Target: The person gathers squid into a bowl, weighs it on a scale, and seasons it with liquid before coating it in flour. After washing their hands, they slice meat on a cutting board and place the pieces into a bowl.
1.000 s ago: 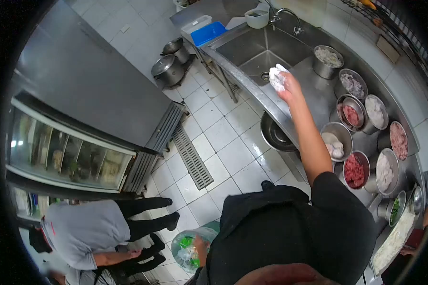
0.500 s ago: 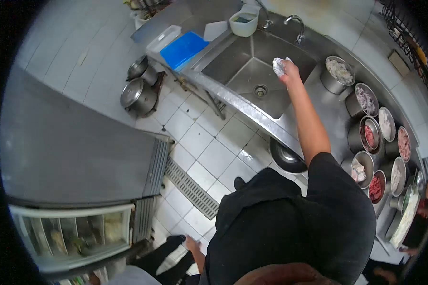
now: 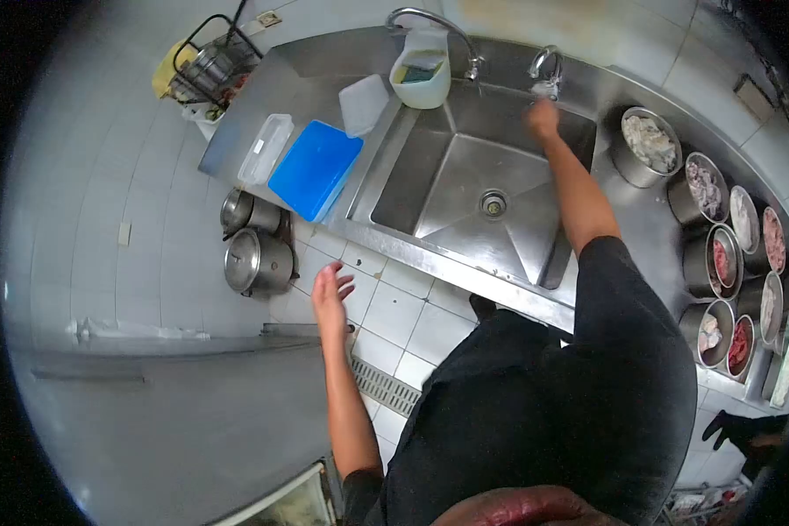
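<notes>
Right hand (image 3: 543,118) at right tap (image 3: 548,51), left hand (image 3: 330,298) free

Left hand hangs over the floor (image 3: 393,311), near the surface's (image 3: 618,206) front edge — grip fairly wide, fingers parted. Sink (image 3: 460,167) next, right arm (image 3: 580,195) reaching across it. Blue box (image 3: 317,169) lies left of the sink; tin (image 3: 637,168) of pale food stands right of it. Right hand is just below the right tap's spout at the sink's back edge — can't tell the grip, fingers mostly hidden, contact unclear. Tub (image 3: 422,92) sits at the sink's far left corner, left tap (image 3: 447,24) beside it.
</notes>
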{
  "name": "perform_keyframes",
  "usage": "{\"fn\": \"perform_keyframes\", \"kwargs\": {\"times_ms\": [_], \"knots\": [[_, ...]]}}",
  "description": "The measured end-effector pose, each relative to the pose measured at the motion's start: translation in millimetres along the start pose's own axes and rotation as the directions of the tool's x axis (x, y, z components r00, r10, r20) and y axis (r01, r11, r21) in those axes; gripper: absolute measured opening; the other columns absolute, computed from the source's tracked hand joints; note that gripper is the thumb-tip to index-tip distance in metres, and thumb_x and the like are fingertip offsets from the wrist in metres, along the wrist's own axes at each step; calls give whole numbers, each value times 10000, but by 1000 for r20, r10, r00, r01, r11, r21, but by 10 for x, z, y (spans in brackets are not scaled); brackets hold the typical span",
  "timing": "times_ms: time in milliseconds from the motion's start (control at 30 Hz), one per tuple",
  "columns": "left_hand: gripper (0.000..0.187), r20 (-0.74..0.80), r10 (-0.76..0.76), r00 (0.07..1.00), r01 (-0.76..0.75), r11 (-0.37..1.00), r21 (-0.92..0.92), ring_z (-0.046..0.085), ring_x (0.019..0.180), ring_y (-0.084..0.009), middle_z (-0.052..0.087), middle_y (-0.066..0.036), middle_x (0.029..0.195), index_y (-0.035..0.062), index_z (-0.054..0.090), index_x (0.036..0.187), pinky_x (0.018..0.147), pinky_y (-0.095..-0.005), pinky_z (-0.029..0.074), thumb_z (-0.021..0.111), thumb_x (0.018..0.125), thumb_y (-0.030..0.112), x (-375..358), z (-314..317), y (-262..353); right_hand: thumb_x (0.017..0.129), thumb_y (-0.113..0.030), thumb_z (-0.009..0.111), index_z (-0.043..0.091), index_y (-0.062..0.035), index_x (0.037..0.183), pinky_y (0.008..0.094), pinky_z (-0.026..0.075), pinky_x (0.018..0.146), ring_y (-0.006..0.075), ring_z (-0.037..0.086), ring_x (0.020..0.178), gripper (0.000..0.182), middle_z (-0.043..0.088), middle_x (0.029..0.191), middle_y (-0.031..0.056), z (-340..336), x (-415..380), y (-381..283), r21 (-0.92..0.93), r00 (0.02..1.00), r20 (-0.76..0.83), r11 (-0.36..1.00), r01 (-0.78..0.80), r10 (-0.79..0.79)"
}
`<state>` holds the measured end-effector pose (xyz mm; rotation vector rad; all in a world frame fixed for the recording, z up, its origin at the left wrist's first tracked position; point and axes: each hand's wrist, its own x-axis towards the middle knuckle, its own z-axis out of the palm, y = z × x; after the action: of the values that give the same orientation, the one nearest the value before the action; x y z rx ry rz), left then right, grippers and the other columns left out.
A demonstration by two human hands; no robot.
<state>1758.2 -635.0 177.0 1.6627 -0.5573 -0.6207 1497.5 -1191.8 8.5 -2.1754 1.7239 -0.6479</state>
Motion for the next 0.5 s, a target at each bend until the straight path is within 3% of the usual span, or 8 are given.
{"fn": "perform_keyframes", "kwargs": {"times_ms": [67,133,167,233,300,367,433,500], "knots": [[433,106,-1,994,2,1000,-12,621,933,-214,573,-116,1187,9,551,1183,783,-331,507,453,985,382,370,387,65,839,-283,582,612,-5,1109,407,459,952,313,572,1110,388,609,1136,227,727,-127,64,-304,938,342,938,164,-54],[448,185,-44,982,52,998,-40,612,955,-221,571,-121,1202,5,546,1195,802,-334,503,456,982,389,684,826,23,846,-214,594,613,2,1104,398,498,877,291,602,1041,337,621,1114,198,644,-352,-105,279,871,487,933,-226,65],[463,245,-60,968,68,997,-23,606,971,-225,571,-122,1210,8,544,1204,816,-339,500,462,977,403,807,1096,2,850,-180,600,613,5,1101,393,518,840,280,617,1006,313,626,1104,183,542,-551,-249,509,819,567,744,-432,87],[514,359,-162,919,174,985,-1,581,1034,-235,566,-127,1223,18,529,1234,858,-356,490,471,962,450,947,1705,-14,857,-112,611,614,12,1097,384,556,766,258,647,937,270,638,1082,153,482,-949,-446,708,712,699,72,-703,75],[594,473,-329,818,418,903,-95,546,1074,-250,523,-123,1258,38,461,1296,867,-423,482,527,922,495,1035,2336,-328,876,-95,591,593,47,1102,384,559,754,240,638,924,267,642,1037,141,673,-1002,-375,740,736,670,19,-672,-94],[620,595,-486,640,685,712,-154,531,1088,-261,498,-130,1275,51,436,1309,874,-459,476,562,900,499,1033,2806,-451,893,-122,565,616,15,1081,380,547,743,245,640,871,238,657,982,123,367,-1174,-651,739,718,673,-209,-641,176],[635,737,-559,381,890,437,-129,524,1102,-274,482,-142,1289,63,423,1312,887,-485,470,589,881,499,984,3250,-518,913,-165,529,643,-18,1065,382,535,735,246,638,855,241,668,974,114,562,-1129,-528,729,689,682,-148,-668,246],[553,877,-352,327,893,418,-165,553,1076,-288,553,-159,1182,90,432,1293,864,-439,498,594,890,433,1169,3576,-1089,846,-187,575,661,-66,968,364,491,675,229,585,744,192,671,915,97,276,-1313,-573,780,822,537,260,-569,187]]}}
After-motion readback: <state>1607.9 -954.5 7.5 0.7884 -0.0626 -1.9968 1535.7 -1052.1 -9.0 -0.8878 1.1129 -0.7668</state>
